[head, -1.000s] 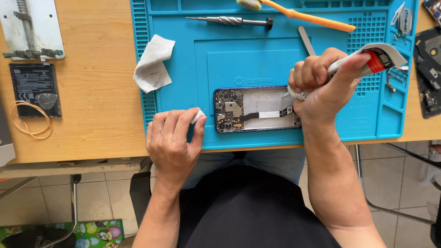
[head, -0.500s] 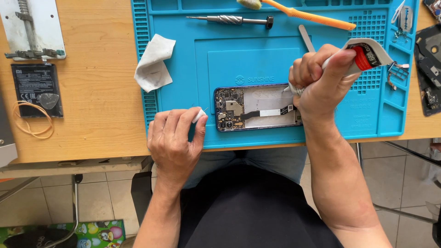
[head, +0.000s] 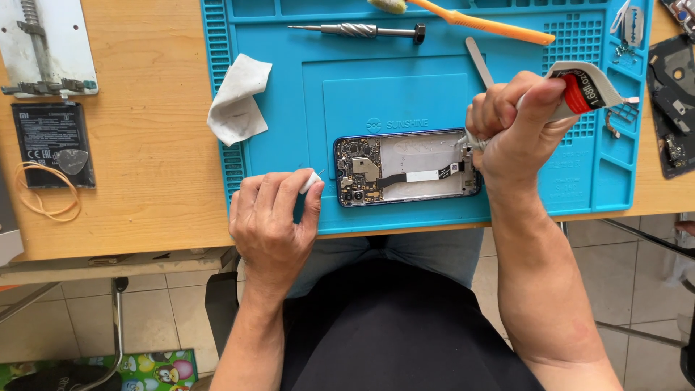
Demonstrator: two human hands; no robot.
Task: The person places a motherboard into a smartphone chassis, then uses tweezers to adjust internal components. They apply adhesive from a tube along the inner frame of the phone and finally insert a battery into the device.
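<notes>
Right hand: we see our right hand (head: 517, 130) squeezing a white and red glue tube (head: 579, 90) at the right end of the opened phone (head: 407, 168).
Left hand: our left hand (head: 274, 221) pinches a small white wad (head: 311, 181) just left of the phone.
Surface: blue work mat (head: 347, 94) with a crumpled tissue (head: 237, 100).

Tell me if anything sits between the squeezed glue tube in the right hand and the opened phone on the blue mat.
Nothing visible does. The right hand grips the squeezed white glue tube with its lower end at the right edge of the opened phone; the fist hides the exact contact.
</notes>
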